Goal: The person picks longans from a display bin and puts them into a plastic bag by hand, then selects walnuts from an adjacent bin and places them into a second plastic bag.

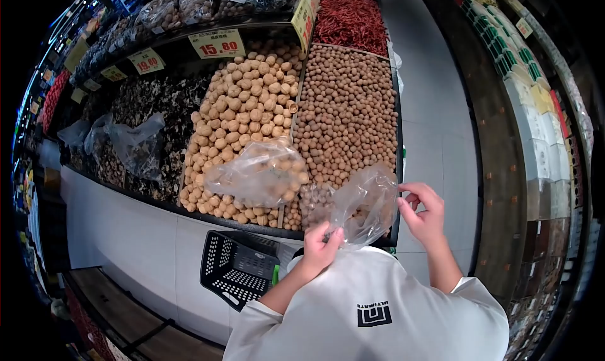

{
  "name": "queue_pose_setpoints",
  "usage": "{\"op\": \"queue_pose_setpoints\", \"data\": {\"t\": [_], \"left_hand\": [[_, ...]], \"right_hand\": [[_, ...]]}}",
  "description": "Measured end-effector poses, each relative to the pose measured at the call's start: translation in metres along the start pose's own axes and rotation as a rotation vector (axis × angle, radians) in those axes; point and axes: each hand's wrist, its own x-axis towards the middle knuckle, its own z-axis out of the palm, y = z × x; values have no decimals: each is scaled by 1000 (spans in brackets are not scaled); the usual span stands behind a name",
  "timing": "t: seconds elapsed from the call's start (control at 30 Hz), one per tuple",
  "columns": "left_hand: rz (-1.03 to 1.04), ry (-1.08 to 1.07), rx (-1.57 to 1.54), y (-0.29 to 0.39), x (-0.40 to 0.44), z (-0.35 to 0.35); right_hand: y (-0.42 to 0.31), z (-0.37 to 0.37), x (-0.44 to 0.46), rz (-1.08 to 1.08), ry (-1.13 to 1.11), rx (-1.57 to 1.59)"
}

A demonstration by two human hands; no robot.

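Note:
A clear plastic bag is stretched between my two hands, above the front of a bin of small round brown dried fruits that look like longans. My left hand pinches the bag's near left edge between thumb and fingers. At the bag's right edge, my right hand has its thumb and index finger closed on the film. Brown shapes show through the plastic; I cannot tell whether they are inside or beneath it. Another clear bag lies over the walnuts in the neighbouring bin.
A dark perforated shopping basket is on the floor below the bins. Dark dried fungus fills the left bin, with more clear bags on it. Red dried chillies are at the back. Price signs stand behind the walnuts. Packaged goods line the right shelf.

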Motion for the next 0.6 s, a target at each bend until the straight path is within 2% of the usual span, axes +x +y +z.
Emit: {"op": "queue_pose_setpoints", "data": {"t": [0.03, 0.1, 0.23, 0.3, 0.37, 0.4, 0.43, 0.47, 0.5, 0.57, 0.6], "left_hand": [[0, 7, -3, 1, -2, 0], [2, 23, -6, 2, -4, 1], [30, -13, -6, -2, -7, -1], [39, -31, -6, -2, -8, -2], [68, -81, 34, 2, -6, -5], [68, -72, 35, 2, -5, -5], [85, -89, 42, 2, -4, -5], [102, -107, 51, 3, -3, -4], [104, -102, 55, 3, -3, -4], [165, -175, 96, 4, 0, -3], [167, -170, 101, 5, 1, -1]], "right_hand": [[9, 0, 1, -2, -9, -3], [45, 3, 9, 273, 250, 365], [100, 15, 38, 399, 228, 306], [142, 40, 48, 428, 77, 257], [154, 67, 57, 360, -54, 126], [146, 80, 63, 341, -89, 73], [142, 94, 68, 298, -133, 154], [139, 108, 74, 237, -204, 20], [119, 112, 83, 235, -321, 36], [125, 138, 94, -86, -403, -9], [118, 148, 98, -167, -439, -58]]}}
